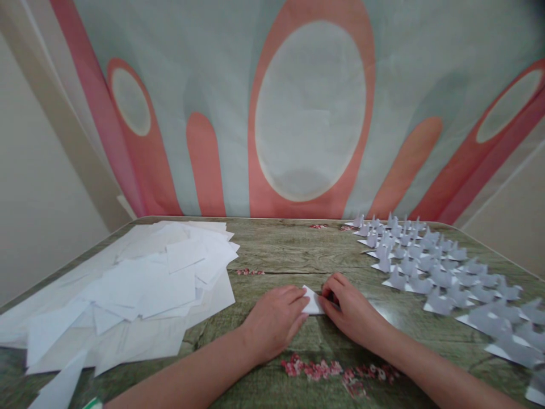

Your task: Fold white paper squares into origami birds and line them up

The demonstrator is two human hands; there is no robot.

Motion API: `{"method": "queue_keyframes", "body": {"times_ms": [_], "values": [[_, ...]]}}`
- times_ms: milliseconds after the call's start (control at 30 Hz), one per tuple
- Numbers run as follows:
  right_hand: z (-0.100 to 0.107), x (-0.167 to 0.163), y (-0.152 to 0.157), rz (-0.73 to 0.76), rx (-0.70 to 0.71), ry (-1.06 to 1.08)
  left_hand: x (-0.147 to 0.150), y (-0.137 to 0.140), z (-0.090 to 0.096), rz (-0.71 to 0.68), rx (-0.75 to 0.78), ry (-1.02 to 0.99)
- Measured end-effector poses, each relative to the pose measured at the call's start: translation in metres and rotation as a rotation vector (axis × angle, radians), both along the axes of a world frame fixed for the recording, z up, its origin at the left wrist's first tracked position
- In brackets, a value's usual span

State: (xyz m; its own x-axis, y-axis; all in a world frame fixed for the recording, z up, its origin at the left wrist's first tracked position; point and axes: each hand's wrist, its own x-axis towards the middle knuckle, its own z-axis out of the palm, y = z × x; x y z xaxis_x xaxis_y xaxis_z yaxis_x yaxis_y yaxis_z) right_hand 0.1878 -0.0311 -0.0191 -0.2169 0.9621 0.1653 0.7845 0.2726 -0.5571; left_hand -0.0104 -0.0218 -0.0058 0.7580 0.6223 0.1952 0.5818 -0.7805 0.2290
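A small folded piece of white paper (312,303) lies on the table between my hands, its top coming to a point. My left hand (276,318) rests over its left edge, fingers together and pressing on it. At its right side my right hand (347,304) pinches the edge between thumb and curled fingers. Parts of the paper are hidden under the fingers of both hands.
Loose white paper sheets (166,284) are heaped on the left of the wood-patterned table (289,250). Rows of folded white paper figures (443,272) stand along the right. A patterned cloth (234,142) hangs behind the table's far edge.
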Motion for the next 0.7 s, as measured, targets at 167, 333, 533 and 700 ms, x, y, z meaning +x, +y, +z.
{"method": "queue_keyframes", "body": {"times_ms": [167,333,533,700], "values": [[-0.0004,-0.0015,0.0004,-0.006,0.011,0.003,0.0001,0.0003,0.0002,-0.004,0.003,-0.004],[-0.001,-0.0009,0.0002,0.002,0.028,0.001,0.0002,0.0003,0.0024,-0.003,0.007,-0.017],[-0.0019,0.0002,0.0003,0.007,0.033,0.01,0.0,0.0007,0.0027,-0.013,0.004,-0.013],[-0.0039,0.0001,0.0008,-0.001,0.035,0.013,-0.0002,-0.0001,0.0015,0.005,0.004,-0.013]]}}
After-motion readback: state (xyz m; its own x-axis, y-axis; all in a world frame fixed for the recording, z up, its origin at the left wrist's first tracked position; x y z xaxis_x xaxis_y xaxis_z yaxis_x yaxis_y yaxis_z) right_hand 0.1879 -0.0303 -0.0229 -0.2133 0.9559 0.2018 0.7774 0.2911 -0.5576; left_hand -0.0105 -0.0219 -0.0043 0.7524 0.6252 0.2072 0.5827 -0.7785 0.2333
